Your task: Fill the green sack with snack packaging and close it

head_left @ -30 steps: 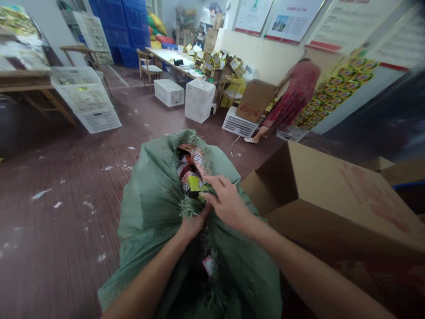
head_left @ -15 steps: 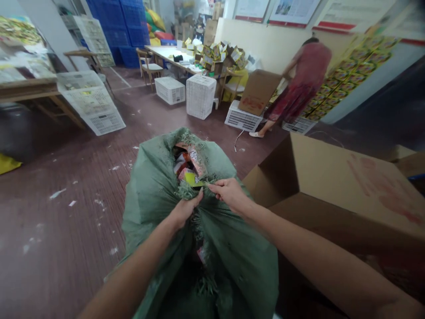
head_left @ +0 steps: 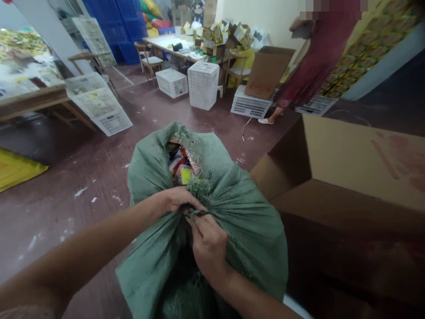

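A big green woven sack (head_left: 149, 164) with frayed edges stands in the middle of the view. Through a gap at its top show colourful packets (head_left: 186, 174), one with a yellow patch. Just below that gap, my left hand (head_left: 179, 198) is closed on gathered sack cloth, its fingers partly hidden. My right hand (head_left: 207, 237) is pinched on the bunched sack edge, close under my left fingers. Below both hands the sack folds into a dark hollow.
An open cardboard box (head_left: 355, 155) stands close on the right. White crates (head_left: 203, 86) sit on the floor ahead, near a table (head_left: 166, 42). A person in red (head_left: 318, 57) stands at the upper right. Yellow cloth (head_left: 20, 168) lies at the left.
Both hands have come down from the gap to the gathered cloth and gripped it. The sack's top has drawn closer together. The person in red has straightened up.
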Demonstrator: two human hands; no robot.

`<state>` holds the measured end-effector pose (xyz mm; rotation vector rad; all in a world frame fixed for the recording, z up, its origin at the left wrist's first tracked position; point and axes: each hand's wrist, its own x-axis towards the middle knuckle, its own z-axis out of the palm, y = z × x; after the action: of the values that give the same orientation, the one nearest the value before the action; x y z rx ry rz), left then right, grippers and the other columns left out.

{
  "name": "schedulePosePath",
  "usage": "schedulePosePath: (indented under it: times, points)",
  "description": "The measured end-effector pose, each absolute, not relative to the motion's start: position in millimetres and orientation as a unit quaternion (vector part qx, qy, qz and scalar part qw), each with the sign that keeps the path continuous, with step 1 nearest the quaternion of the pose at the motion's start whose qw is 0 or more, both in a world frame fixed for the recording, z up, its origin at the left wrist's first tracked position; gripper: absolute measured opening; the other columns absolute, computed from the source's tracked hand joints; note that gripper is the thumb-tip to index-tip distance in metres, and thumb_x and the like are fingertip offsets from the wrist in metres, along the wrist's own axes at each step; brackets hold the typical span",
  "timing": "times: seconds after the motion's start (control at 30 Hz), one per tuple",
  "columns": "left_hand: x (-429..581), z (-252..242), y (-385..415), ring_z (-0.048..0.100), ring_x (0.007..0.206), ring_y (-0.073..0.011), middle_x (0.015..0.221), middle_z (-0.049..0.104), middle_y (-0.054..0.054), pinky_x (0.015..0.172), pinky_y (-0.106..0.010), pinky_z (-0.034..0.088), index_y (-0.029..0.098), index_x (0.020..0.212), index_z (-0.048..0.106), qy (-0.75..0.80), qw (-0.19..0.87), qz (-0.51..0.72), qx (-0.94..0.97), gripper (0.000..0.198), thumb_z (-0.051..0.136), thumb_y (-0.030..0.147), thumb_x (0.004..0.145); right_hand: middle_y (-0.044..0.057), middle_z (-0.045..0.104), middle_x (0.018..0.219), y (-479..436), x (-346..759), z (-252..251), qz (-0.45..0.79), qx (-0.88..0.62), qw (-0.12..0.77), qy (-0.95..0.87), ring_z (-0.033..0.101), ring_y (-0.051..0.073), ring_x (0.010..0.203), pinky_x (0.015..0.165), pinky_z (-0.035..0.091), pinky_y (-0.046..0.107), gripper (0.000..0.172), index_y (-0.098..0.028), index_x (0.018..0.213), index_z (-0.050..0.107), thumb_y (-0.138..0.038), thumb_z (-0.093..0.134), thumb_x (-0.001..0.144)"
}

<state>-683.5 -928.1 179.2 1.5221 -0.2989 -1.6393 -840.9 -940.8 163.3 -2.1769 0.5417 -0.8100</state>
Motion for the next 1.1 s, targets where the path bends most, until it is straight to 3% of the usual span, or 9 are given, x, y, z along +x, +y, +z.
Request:
schedulePosePath:
  times: [0.13, 0.27, 0.37, 0.47, 0.57, 0.63, 0.83, 0.97, 1.1]
  points:
    - [-687.3, 185.2, -915.8, 0.046, 0.046, -0.0083, 0.051, 0.054, 0.004, 0.043, -0.02, 0.037, 0.013, 0.059, 0.057, -0.192, 0.421, -0.609, 0.644, 0.016, 0.065, 0.014, 0.044, 0.005, 0.063, 0.073, -960.1, -848.1, 162.3, -0.277, -0.884, 0.366, 0.094, 0.056, 0.015, 0.071, 0.068, 0.042, 0.026, 0.028, -0.016, 0.083, 0.067, -0.021, 0.043, 0.096]
    - [-688.5, 192.1, -907.6, 0.045, 0.048, -0.0085, 0.05, 0.048, 0.005, 0.047, -0.02, 0.035, 0.015, 0.057, 0.052, -0.463, 0.354, -0.45, 0.676, 0.008, 0.055, 0.019, 0.064, 0.004, 0.063, 0.081, -1016.5, -826.4, 191.0, -0.256, -0.851, 0.436, 0.143, 0.056, 0.014, 0.077, 0.073, 0.042, 0.025, 0.027, -0.017, 0.084, 0.061, -0.029, 0.041, 0.097]
    - [-693.7, 189.6, -900.2, 0.061, 0.069, -0.0162, 0.076, 0.067, -0.003, 0.06, -0.024, 0.043, 0.013, 0.087, 0.064, -0.647, 0.215, -0.231, 0.694, 0.019, 0.053, 0.014, 0.072, 0.004, 0.064, 0.077, -1047.4, -787.7, 205.0, -0.034, -0.91, 0.391, 0.137, 0.057, 0.014, 0.072, 0.068, 0.04, 0.024, 0.032, -0.017, 0.078, 0.061, -0.028, 0.038, 0.097]
    - [-701.5, 178.9, -895.9, 0.063, 0.079, -0.0175, 0.102, 0.07, -0.01, 0.063, -0.028, 0.044, 0.01, 0.123, 0.053, -0.739, 0.101, 0.018, 0.666, 0.042, 0.045, 0.008, 0.081, 0.007, 0.065, 0.074, -1062.4, -753.5, 207.8, 0.194, -0.927, 0.296, 0.124, 0.059, 0.017, 0.075, 0.068, 0.038, 0.025, 0.044, -0.017, 0.064, 0.061, -0.033, 0.037, 0.097]
    - [-707.8, 166.1, -898.6, 0.058, 0.068, -0.0146, 0.102, 0.07, -0.009, 0.059, -0.029, 0.042, 0.01, 0.119, 0.054, -0.746, 0.097, 0.202, 0.627, 0.034, 0.038, 0.009, 0.089, 0.009, 0.065, 0.072, -1068.5, -741.7, 207.9, 0.291, -0.901, 0.28, 0.162, 0.059, 0.02, 0.079, 0.07, 0.039, 0.028, 0.053, -0.016, 0.059, 0.061, -0.047, 0.038, 0.095]
    - [-710.6, 159.0, -902.8, 0.056, 0.065, -0.0134, 0.099, 0.069, -0.007, 0.058, -0.028, 0.04, 0.013, 0.107, 0.058, -0.732, 0.137, 0.254, 0.617, 0.026, 0.037, 0.011, 0.091, 0.007, 0.064, 0.071, -1071.4, -745.0, 208.3, 0.319, -0.857, 0.359, 0.187, 0.056, 0.018, 0.076, 0.069, 0.04, 0.028, 0.051, -0.016, 0.062, 0.063, -0.057, 0.048, 0.088]
    - [-716.9, 146.2, -908.8, 0.055, 0.068, -0.0124, 0.078, 0.064, -0.001, 0.067, -0.025, 0.044, 0.018, 0.089, 0.059, -0.632, 0.282, 0.234, 0.683, 0.032, 0.027, 0.016, 0.095, -0.006, 0.047, 0.056, -1077.4, -766.9, 203.2, 0.296, -0.71, 0.622, 0.147, 0.039, 0.009, 0.059, 0.056, 0.034, 0.024, 0.048, -0.016, 0.061, 0.057, -0.059, 0.076, 0.055]
    - [-716.2, 150.0, -904.5, 0.053, 0.068, -0.0123, 0.07, 0.057, 0.001, 0.068, -0.026, 0.041, 0.02, 0.081, 0.056, -0.594, 0.301, 0.27, 0.695, 0.026, 0.034, 0.012, 0.093, -0.008, 0.028, 0.053, -1070.3, -779.2, 187.4, 0.164, -0.75, 0.623, 0.15, 0.024, 0.007, 0.055, 0.051, 0.021, 0.024, 0.054, -0.018, 0.052, 0.039, -0.062, 0.069, 0.061]
    - [-715.7, 163.3, -902.0, 0.047, 0.064, -0.0161, 0.064, 0.051, -0.001, 0.062, -0.032, 0.032, 0.019, 0.066, 0.051, -0.633, 0.168, 0.314, 0.687, 0.022, 0.048, 0.009, 0.085, -0.007, 0.023, 0.054, -1062.5, -787.1, 172.1, 0.06, -0.813, 0.55, 0.181, 0.021, 0.008, 0.056, 0.053, 0.018, 0.025, 0.057, -0.02, 0.053, 0.033, -0.07, 0.054, 0.071]
